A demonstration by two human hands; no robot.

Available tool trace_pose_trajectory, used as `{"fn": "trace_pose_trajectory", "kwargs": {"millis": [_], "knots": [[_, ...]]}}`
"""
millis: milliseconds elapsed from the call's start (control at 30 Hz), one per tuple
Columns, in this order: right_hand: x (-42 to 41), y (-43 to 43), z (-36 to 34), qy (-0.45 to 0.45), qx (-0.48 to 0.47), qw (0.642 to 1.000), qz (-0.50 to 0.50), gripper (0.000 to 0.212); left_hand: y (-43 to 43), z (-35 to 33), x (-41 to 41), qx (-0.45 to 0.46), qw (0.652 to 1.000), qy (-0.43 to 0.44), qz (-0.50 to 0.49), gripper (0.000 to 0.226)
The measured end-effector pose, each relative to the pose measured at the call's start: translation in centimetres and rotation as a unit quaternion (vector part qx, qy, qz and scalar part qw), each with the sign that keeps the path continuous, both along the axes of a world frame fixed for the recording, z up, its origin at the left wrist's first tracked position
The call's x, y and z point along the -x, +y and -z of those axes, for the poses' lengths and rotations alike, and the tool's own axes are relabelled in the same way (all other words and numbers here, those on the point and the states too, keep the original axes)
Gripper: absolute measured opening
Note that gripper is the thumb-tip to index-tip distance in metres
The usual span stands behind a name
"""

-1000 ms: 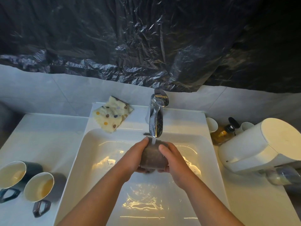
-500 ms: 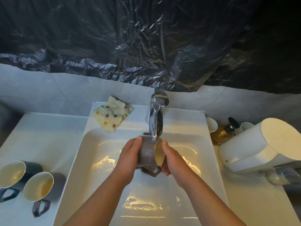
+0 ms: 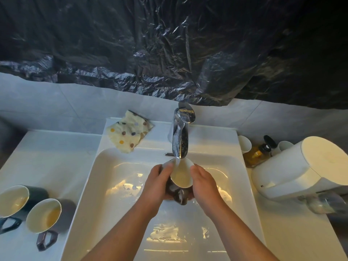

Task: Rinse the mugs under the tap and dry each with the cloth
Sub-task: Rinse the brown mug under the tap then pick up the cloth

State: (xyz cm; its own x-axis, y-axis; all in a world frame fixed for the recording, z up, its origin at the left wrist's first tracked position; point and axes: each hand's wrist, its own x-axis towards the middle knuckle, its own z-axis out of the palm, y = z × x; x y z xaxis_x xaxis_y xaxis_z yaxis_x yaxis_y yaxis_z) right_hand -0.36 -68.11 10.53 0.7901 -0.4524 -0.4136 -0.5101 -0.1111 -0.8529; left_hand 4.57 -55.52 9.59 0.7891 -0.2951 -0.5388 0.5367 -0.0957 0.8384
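Mug right under the tap, centre of the frame!
The left hand [image 3: 157, 183] and right hand [image 3: 204, 182] each had a grip curled round the mug [image 3: 181, 176], which was tilted, cream mouth up toward the camera, just beneath the tap [image 3: 180, 142] over the sink [image 3: 84, 194]. The spotted cloth [image 3: 128, 135] lay at the sink's upper-left corner. At lower left of the frame, a dark teal mug [image 3: 15, 200] and a brown mug [image 3: 44, 215] sat on the counter [image 3: 47, 157].

held mug [image 3: 181, 176] is above the sink [image 3: 113, 176], under the tap [image 3: 180, 140], between left hand [image 3: 157, 184] and right hand [image 3: 204, 182]. cloth [image 3: 128, 134] lies on the sink's back-left rim. left on the table [image 3: 56, 157] stand outer mug [image 3: 14, 200] and inner mug [image 3: 44, 215].
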Motion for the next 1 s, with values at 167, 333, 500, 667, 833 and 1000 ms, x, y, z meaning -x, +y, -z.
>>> {"fn": "trace_pose_trajectory", "kwargs": {"millis": [167,333,500,667,833,1000], "knots": [[0.7,0.0,0.2,-0.046,-0.073,0.994,-0.071,0.025,-0.2,0.2,-0.3,0.069,0.991,0.112,-0.014,0.044],[0.2,-0.1,0.9,-0.057,0.038,0.997,-0.037,0.039,-0.7,1.4,0.1,0.125,0.973,0.192,-0.034,0.052],[0.6,-0.2,1.3,-0.011,0.160,0.987,-0.032,0.054,-0.8,2.5,0.3,0.164,0.956,0.238,-0.051,0.054],[0.5,0.3,1.4,-0.004,0.206,0.978,-0.022,0.062,-1.0,2.8,0.6,0.173,0.951,0.252,-0.050,0.058],[0.3,0.5,1.6,-0.005,0.194,0.981,-0.009,0.055,-0.9,2.8,0.5,0.172,0.953,0.246,-0.049,0.057],[0.3,0.8,1.7,-0.063,-0.040,0.996,0.046,0.039,0.1,1.5,-0.1,0.152,0.970,0.187,-0.028,0.048]]}}
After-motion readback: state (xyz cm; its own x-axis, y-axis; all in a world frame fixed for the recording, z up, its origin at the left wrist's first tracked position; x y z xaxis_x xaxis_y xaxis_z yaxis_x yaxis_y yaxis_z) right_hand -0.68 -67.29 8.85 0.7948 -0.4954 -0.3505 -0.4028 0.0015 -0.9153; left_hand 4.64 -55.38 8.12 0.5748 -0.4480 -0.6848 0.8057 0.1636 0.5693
